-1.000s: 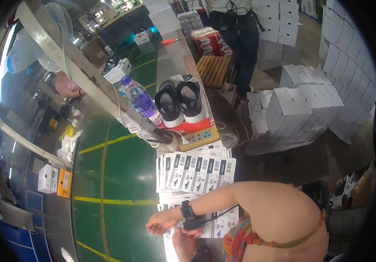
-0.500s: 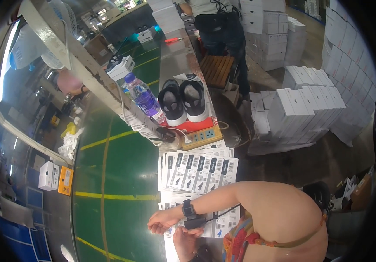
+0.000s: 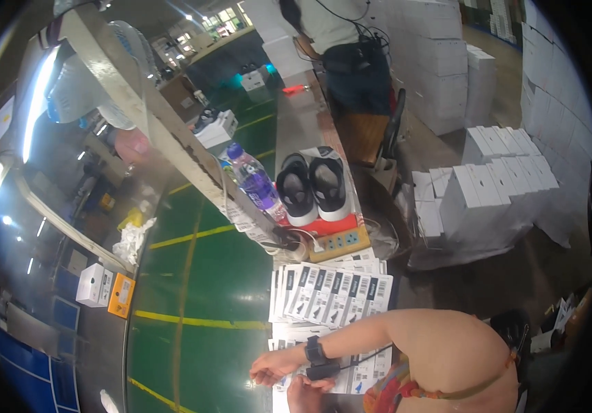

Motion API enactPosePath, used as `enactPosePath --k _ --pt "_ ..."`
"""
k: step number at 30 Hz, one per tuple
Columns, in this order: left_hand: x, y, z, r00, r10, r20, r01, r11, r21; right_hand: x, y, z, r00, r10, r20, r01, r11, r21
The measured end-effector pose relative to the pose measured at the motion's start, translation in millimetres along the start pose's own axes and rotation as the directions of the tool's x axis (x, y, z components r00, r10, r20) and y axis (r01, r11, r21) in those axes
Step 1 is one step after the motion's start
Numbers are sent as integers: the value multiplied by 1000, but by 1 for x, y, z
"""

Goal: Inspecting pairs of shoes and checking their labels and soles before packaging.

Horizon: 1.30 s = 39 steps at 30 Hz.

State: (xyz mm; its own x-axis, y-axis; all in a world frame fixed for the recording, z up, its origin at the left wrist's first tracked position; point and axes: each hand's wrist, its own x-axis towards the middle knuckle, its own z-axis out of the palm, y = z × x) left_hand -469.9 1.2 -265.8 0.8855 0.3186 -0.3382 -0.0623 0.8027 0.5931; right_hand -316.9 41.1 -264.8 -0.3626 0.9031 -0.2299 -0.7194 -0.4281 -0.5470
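Where printed label sheets (image 3: pixel 340 296) lie overlapping on the green-topped table (image 3: pixel 220 361), the right hand (image 3: pixel 275 368) curls loosely; the left hand (image 3: pixel 304 396), just below, is half closed. I cannot tell whether either holds anything. Beyond stands a capped bottle (image 3: pixel 258 186); farther right, stacked white boxes (image 3: pixel 478 193) hide their contents.

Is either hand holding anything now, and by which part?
It cannot be told: no held thing shows in the curled right hand, and the left hand is close by the black wrist-worn box, but any grip is unclear.
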Motion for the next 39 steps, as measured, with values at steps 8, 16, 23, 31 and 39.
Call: enactPosePath --k 8,16,23,31,39 --pt "-9 1 20 1000 -5 -25 5 1000 -2 2 -1 -2 1000 -1 -13 1 1000 -18" --pt "-6 3 29 1000 30 -6 -30 1000 -1 -1 -3 -4 999 12 -38 -12 1000 2" --pt "-8 4 29 998 -3 -65 3 1000 -8 -1 -4 1 1000 20 -22 -20 1000 -8" --pt "-7 3 29 998 -6 -64 6 1000 -10 -5 -5 1 999 19 -37 -20 1000 -12" --pt "-8 6 38 999 2 -53 -3 1000 -13 -5 -5 0 999 32 -21 -32 999 -18"
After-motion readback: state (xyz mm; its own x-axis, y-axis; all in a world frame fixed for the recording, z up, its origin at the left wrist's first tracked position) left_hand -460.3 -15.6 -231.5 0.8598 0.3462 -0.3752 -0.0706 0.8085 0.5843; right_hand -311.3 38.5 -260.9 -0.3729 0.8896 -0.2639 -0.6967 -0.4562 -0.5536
